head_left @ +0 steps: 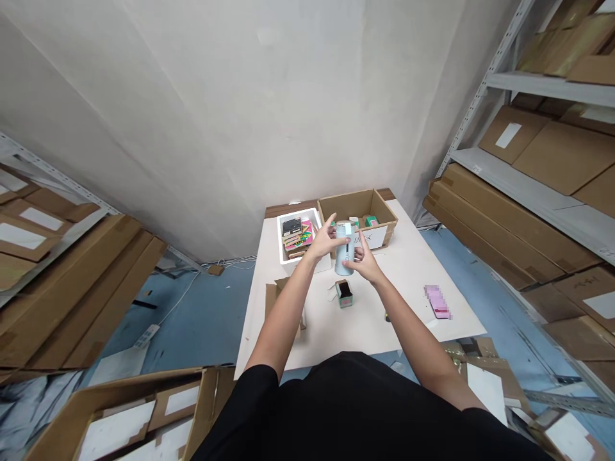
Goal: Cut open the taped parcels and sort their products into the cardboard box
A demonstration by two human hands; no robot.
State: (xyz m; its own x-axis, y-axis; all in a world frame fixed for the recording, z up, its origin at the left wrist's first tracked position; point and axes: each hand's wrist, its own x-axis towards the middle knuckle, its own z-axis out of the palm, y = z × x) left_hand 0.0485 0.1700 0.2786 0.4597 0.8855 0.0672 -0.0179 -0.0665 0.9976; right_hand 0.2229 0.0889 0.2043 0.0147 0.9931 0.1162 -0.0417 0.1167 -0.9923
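I hold a pale blue cylindrical can (344,255) upright above the white table (413,282). My left hand (323,240) grips its upper left side, with the fingers reaching over the top. My right hand (365,261) is wrapped round its lower right side. Directly below the can, a small open green box (344,293) with a dark inside stands on the table. Behind my hands is an open cardboard box (379,211) holding small green items.
A white tray (284,246) of colourful packs sits at the back left. A flat cardboard piece (271,299) lies at the left, a pink item (437,301) at the right. Shelves of cardboard boxes (528,211) flank both sides; more cartons (120,416) lie on the floor.
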